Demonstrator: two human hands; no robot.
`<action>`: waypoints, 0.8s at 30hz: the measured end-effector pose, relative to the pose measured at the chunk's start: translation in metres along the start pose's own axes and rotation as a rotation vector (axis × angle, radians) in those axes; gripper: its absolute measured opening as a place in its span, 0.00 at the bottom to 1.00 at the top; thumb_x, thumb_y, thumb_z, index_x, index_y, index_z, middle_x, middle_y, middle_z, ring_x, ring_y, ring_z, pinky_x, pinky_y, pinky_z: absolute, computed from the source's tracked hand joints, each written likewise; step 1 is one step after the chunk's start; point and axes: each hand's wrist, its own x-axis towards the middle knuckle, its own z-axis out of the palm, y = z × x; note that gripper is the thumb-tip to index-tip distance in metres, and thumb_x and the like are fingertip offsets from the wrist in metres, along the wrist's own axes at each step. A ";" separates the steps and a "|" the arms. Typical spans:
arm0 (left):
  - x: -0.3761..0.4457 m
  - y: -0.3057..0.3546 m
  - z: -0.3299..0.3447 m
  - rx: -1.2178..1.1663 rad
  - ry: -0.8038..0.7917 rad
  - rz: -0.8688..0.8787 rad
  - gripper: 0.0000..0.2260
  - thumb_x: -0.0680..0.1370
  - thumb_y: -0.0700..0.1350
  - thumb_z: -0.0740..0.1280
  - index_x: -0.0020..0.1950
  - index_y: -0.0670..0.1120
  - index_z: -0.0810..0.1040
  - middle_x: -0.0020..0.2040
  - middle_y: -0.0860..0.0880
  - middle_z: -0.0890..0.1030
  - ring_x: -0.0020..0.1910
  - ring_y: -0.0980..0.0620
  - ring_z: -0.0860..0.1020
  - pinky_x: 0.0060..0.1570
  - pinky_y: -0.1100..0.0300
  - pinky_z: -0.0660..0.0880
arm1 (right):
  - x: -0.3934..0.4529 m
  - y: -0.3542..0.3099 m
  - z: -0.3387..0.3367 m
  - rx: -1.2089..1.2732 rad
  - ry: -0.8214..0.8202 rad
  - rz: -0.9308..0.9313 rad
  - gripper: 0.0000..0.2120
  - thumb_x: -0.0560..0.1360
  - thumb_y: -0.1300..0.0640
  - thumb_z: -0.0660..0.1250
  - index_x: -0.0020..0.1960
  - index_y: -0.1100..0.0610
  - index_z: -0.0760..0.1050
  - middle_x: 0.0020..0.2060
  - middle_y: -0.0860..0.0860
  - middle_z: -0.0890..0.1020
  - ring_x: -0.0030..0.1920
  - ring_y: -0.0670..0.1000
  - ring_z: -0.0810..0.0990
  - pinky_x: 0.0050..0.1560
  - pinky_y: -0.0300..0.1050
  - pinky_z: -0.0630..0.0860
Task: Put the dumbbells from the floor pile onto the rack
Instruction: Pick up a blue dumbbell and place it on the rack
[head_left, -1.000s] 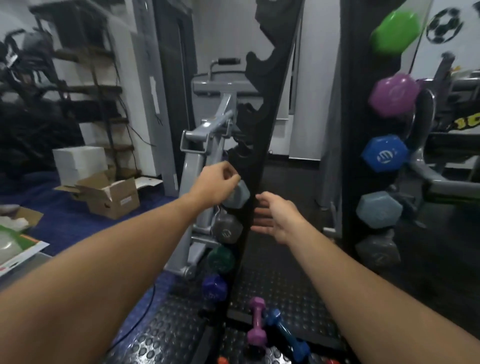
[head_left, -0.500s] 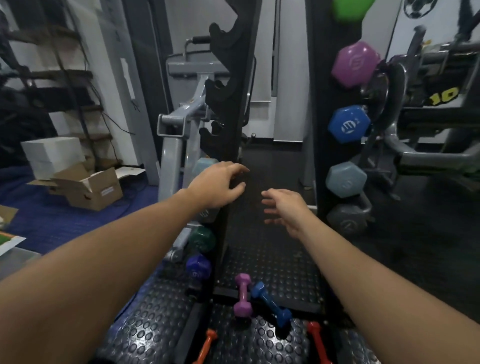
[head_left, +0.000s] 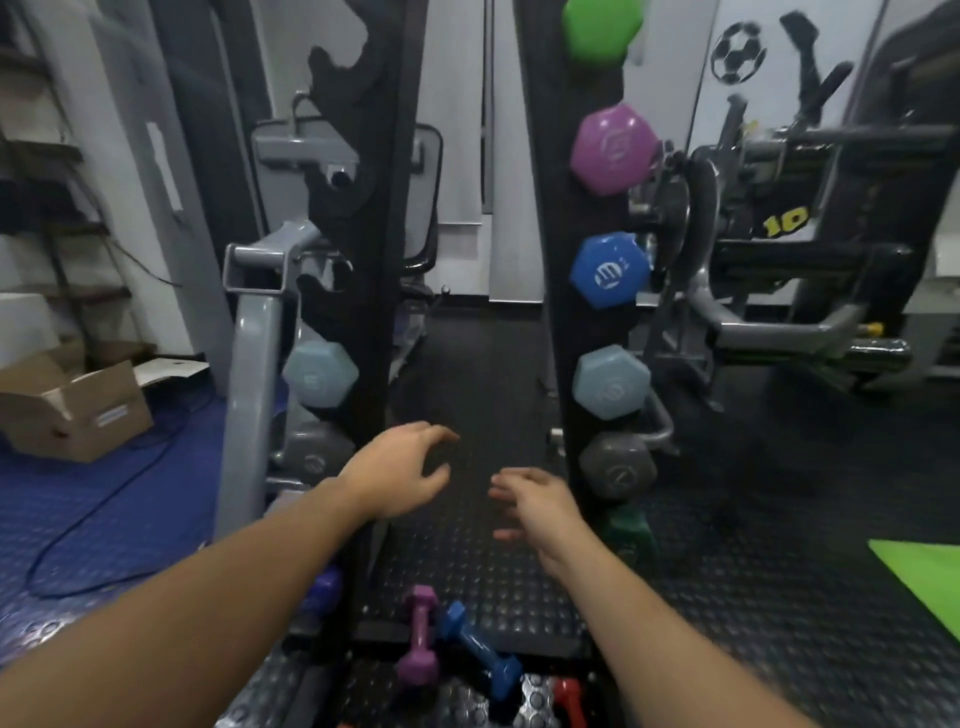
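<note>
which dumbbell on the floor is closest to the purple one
The blue dumbbell: it lies right beside the purple dumbbell, nearly touching, while the red dumbbell sits farther right.

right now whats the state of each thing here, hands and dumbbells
left hand: open, empty
right hand: open, empty
purple dumbbell: lying on the floor
blue dumbbell: on the floor beside it
red dumbbell: on the floor, partly cut off
light blue dumbbell: seated on the rack
cardboard box: flaps open

A yellow "10" stands on the black weight machine (head_left: 784, 223); the dumbbell logos are too blurred to read.
</note>
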 end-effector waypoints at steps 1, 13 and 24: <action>0.001 0.001 0.008 -0.017 -0.021 -0.007 0.21 0.77 0.52 0.67 0.70 0.49 0.76 0.64 0.49 0.80 0.63 0.50 0.78 0.64 0.61 0.70 | 0.003 0.005 -0.004 0.000 0.013 0.017 0.05 0.78 0.56 0.70 0.53 0.55 0.80 0.52 0.56 0.85 0.54 0.53 0.83 0.42 0.51 0.81; -0.002 -0.012 0.144 -0.146 -0.353 -0.234 0.24 0.76 0.53 0.67 0.71 0.49 0.73 0.66 0.47 0.79 0.62 0.48 0.78 0.63 0.50 0.76 | 0.049 0.148 -0.035 0.040 0.119 0.304 0.04 0.79 0.58 0.67 0.50 0.59 0.79 0.44 0.57 0.84 0.39 0.53 0.80 0.40 0.49 0.80; -0.008 -0.055 0.320 -0.249 -0.590 -0.466 0.20 0.77 0.50 0.68 0.68 0.47 0.76 0.62 0.47 0.81 0.59 0.47 0.79 0.61 0.54 0.76 | 0.112 0.318 -0.038 -0.090 0.146 0.572 0.06 0.77 0.59 0.68 0.41 0.57 0.79 0.37 0.56 0.80 0.35 0.54 0.78 0.38 0.50 0.78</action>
